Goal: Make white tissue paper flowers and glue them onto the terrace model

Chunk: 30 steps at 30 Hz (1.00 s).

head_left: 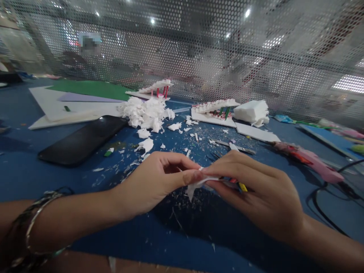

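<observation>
A white scrap [198,184] is pinched by both the left hand [153,185] and right hand [256,191] just above the blue table [28,167]; so small a piece is probably best held close, fingertips [192,176] nearly touching.

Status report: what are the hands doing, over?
Left hand, right hand: both pinching small white paper scrap. White paper shreds pile, black flat phone beyond.

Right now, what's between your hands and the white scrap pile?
Head view: loose scraps and fine shavings on the blue table, up to the scrap pile. The left hand and right hand pinch a white piece.
</observation>
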Motion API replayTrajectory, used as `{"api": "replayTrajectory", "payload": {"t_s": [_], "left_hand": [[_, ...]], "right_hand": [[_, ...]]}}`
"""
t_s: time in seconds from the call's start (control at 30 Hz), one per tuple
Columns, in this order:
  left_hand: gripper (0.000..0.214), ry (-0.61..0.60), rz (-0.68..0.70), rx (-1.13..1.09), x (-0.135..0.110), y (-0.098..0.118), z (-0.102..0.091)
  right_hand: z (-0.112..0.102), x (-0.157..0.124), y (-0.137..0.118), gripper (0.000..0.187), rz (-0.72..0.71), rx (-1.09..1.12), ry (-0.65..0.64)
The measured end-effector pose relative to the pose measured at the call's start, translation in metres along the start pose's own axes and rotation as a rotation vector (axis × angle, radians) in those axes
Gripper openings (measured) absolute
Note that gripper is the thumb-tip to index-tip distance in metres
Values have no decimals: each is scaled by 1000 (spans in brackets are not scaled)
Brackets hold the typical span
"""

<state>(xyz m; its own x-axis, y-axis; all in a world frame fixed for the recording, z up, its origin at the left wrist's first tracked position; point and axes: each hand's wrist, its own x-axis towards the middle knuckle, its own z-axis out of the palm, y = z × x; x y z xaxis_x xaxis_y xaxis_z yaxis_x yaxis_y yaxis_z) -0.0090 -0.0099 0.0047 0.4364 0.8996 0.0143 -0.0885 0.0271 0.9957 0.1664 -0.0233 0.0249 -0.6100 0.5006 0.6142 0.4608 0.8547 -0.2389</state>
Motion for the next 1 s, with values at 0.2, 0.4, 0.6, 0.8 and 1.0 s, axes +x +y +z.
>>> {"api": "replayTrajectory", "payload": {"t_s": [0.2, 0.4, 0.6, 0.8, 1.0], "left_hand": [[9, -9, 10, -6, 0, -2, 0], [9, -12, 42, 54, -2, -1, 1], [7, 13, 79, 151, -4, -2, 0], [9, -3, 190, 318, -5, -4, -2], [10, 14, 199, 345, -4, -1, 0]], "right_hand": [[1, -2, 1, 10, -36, -28, 41], [1, 0, 0, 10, 72, 25, 28], [2, 2, -1, 9, 202, 89, 29], [6, -1, 0, 9, 243, 92, 44], [8, -2, 1, 8, 301, 188, 45]]}}
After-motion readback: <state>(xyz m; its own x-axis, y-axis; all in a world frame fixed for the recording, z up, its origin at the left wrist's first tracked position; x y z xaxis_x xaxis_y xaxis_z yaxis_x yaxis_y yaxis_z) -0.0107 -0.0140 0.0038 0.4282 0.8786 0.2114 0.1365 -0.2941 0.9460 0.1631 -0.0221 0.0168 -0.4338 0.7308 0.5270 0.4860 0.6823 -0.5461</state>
